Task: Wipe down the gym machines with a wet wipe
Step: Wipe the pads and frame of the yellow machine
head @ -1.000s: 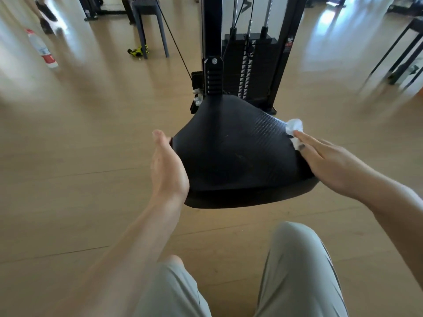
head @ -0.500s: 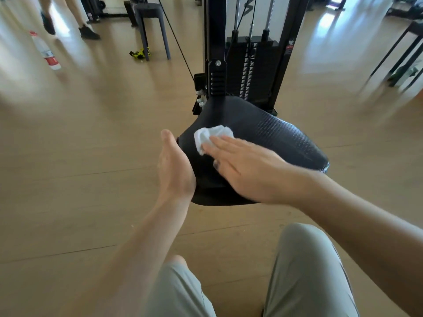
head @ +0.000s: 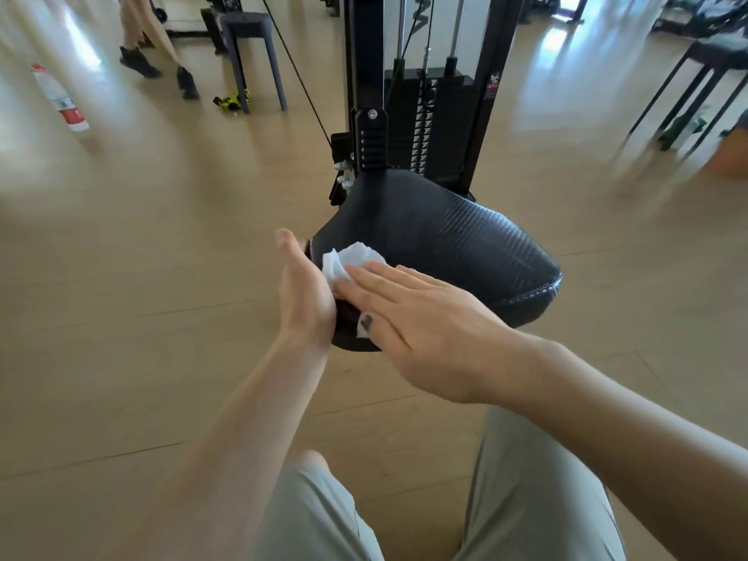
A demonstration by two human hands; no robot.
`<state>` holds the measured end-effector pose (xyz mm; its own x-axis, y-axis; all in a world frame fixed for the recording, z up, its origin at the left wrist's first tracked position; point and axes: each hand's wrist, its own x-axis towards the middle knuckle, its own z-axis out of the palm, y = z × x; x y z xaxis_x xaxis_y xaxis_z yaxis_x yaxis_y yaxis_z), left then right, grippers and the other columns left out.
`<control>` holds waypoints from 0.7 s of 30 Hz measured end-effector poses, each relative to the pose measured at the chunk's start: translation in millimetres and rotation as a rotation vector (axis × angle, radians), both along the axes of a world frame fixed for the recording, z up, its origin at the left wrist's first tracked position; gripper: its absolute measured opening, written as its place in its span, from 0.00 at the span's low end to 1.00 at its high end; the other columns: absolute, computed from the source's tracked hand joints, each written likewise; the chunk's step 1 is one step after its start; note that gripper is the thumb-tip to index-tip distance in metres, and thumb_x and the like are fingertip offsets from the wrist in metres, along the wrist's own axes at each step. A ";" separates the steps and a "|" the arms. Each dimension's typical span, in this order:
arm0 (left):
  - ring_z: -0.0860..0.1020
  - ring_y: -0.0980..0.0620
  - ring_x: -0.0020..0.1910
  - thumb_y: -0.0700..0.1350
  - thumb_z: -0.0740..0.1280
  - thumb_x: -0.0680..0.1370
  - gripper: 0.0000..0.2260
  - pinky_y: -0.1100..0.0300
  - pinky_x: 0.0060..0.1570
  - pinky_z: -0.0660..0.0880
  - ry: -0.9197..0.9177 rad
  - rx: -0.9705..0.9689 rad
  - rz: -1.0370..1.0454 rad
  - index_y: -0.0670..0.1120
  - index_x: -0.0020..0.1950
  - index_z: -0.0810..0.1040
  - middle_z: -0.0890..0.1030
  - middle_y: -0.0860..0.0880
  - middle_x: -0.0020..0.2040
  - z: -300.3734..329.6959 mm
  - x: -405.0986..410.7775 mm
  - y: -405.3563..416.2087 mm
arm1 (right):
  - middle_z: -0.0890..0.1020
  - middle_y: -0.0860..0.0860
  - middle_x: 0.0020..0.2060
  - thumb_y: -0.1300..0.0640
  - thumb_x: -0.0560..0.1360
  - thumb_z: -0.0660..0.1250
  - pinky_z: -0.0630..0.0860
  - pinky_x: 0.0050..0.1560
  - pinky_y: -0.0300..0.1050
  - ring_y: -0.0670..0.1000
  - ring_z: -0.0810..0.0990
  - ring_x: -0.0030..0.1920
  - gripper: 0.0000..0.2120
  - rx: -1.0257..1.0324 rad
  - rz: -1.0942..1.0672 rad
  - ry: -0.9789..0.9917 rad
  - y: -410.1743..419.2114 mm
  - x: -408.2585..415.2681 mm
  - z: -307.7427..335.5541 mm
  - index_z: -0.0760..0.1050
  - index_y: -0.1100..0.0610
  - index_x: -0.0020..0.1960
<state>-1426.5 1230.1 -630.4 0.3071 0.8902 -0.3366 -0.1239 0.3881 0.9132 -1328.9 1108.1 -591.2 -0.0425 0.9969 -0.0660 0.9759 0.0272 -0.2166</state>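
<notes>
Now the right hand (head: 429, 330), fingers (head: 376, 277) flat and together, has swept the wet wipe (head: 348, 259) across the seat pad (head: 465, 244) to the bracing left hand (head: 303, 293), finishing a pass.

A single head-worn view looks forward and steeply down from above the seat pad (head: 445, 236), which sits close, at arm's reach, near the middle; the wearer's own knees fill the bottom edge, nearer than the seat pad; beyond the seat pad the weight stack (head: 429, 115) rises to the top edge; the wide lens bends the floor (head: 141, 277) outward either side of the seat pad.
</notes>
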 end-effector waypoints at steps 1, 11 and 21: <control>0.84 0.46 0.56 0.73 0.47 0.74 0.36 0.45 0.67 0.74 0.022 0.040 0.001 0.50 0.56 0.84 0.86 0.48 0.54 -0.2 0.1 -0.6 | 0.47 0.39 0.82 0.47 0.86 0.43 0.39 0.80 0.39 0.38 0.42 0.80 0.26 -0.005 -0.029 -0.011 -10.6 11.8 1.1 0.47 0.44 0.83; 0.80 0.49 0.59 0.68 0.43 0.79 0.33 0.48 0.66 0.73 0.086 0.084 0.001 0.50 0.55 0.81 0.86 0.53 0.53 2.2 -1.0 -2.0 | 0.76 0.56 0.65 0.53 0.85 0.49 0.70 0.60 0.52 0.58 0.74 0.63 0.18 -0.085 -0.620 0.072 -8.3 123.2 8.4 0.73 0.55 0.67; 0.75 0.56 0.62 0.70 0.45 0.75 0.28 0.52 0.68 0.66 0.154 0.124 0.057 0.58 0.55 0.78 0.79 0.58 0.59 -1.6 1.8 1.3 | 0.82 0.49 0.41 0.56 0.80 0.67 0.71 0.26 0.40 0.48 0.77 0.29 0.04 0.339 -0.559 0.863 32.4 77.9 25.0 0.79 0.53 0.55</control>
<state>-1424.7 1231.3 -631.9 0.2086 0.9421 -0.2624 0.0028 0.2678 0.9635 -1251.0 1140.5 -566.2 0.5236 0.8505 0.0509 0.3905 -0.1865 -0.9015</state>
